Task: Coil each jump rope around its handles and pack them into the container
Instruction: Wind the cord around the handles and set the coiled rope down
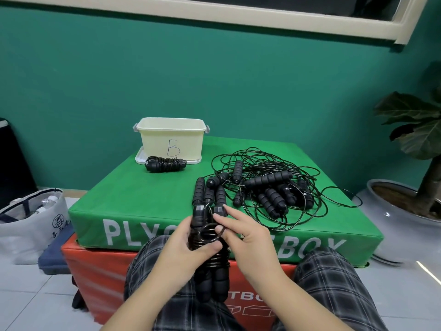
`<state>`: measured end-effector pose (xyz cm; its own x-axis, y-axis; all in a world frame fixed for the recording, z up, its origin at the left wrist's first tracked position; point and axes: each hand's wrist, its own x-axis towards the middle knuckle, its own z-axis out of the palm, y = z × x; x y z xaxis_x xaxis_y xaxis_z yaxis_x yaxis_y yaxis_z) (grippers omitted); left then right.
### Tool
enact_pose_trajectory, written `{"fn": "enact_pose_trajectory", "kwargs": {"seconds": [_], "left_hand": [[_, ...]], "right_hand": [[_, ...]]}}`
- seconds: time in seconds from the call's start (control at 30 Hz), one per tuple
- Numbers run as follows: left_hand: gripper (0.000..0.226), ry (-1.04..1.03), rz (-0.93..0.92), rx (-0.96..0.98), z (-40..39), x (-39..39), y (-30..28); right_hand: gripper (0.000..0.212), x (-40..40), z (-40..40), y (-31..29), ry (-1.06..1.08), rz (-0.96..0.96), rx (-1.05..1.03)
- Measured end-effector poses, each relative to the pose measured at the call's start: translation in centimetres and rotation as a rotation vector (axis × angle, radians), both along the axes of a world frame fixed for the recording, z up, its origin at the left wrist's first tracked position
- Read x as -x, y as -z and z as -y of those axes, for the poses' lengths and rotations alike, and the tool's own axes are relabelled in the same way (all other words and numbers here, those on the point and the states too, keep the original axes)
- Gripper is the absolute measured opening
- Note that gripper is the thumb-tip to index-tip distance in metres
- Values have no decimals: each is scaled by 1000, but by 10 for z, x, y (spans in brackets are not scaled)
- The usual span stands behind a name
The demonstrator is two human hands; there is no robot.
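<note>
The left hand [191,244] grips a half-wound rope [210,263] by its paired handles, fingers curled round the black coils and the thumb pressed across their front. The handles stand roughly upright in front of the near edge of the green box [133,199], above the person's lap, with their foam ends pointing down. The right hand [245,237] pinches a small loop [210,231] of cord between thumb and forefinger, right against the top of the coils.

On the box, just beyond the hands at the near edge, lie three loose handles [210,194] side by side, pointing away. To their right, filling the right half of the box, sits a tangle [269,187] of black cords and foam handles; one strand trails past the right edge. Near the far left corner stands a cream container [171,138], open-topped, marked with a "B", resting on its lid [140,156]. A finished bundle [165,164], cord wrapped tight round its handles, lies on the box touching the container's front.

The green box sits on a red box [100,278]. On the floor to the left are a grey bag [31,225] and a dark blue item; to the right, a potted plant [415,163].
</note>
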<state>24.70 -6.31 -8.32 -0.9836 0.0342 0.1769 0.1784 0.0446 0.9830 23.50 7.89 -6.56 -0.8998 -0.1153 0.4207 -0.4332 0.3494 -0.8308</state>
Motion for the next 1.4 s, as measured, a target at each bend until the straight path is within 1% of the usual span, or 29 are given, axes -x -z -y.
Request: {"fn": "enact_pose_trajectory", "kwargs": {"seconds": [0.03,0.1,0.17,0.2,0.23,0.3,0.37,0.47,0.53,0.57,0.63,0.73,0.83,0.9,0.93,1.03,1.13,1.2,1.3,1.33,1.4], "left_hand": [[48,-11,2,-47,-2,-3,-2],[38,-16,48,-194,-8,-7,-5],[31,-38,115,-325,-15,-12,-6],[29,-64,133,-353,-18,-13,-6],[31,-92,145,-355,-19,-12,-5],[42,-129,169,-325,-19,-12,-6],[45,-149,189,-292,-15,-10,-7],[38,-142,169,-253,-11,-10,-8],[30,-140,150,-245,-11,-10,-9],[28,-134,142,-244,-10,-10,-10],[25,-123,135,-234,-9,-10,-11],[25,-125,120,-229,-3,-9,-12],[28,-125,114,-211,1,-8,-13],[30,-126,112,-190,1,-7,-11],[32,-127,110,-175,0,-7,-11],[38,-133,100,-122,-2,-6,-8],[43,-144,90,-42,-1,-1,-1],[46,-146,89,41,0,2,6],[35,-154,56,136,-4,2,13],[35,-162,47,146,-5,1,13],[47,-174,32,128,-5,0,11]], "right_hand": [[40,-1,2,-1,10,-2,43],[46,-3,4,-1,29,12,156],[48,-5,5,-3,52,30,228],[46,-6,5,-3,66,38,236],[44,-6,4,-2,76,44,232],[41,-8,4,-2,75,53,219],[38,-10,5,-2,50,67,207],[30,-10,5,-3,25,130,251],[18,-8,5,-2,39,132,254],[11,-7,4,0,52,112,224],[9,-5,2,3,69,96,145],[20,-2,-1,4,92,89,107],[40,-1,-7,0,98,53,185],[53,-3,-8,-1,87,2,200],[55,-4,-8,0,69,-26,204],[53,-7,-9,2,17,-65,221],[54,-2,-8,3,-23,-119,137],[50,2,-7,1,-39,-93,70],[44,8,-6,-4,-18,-7,-52],[36,8,-5,-7,-3,36,-51],[20,7,-5,-12,-21,151,84]]}}
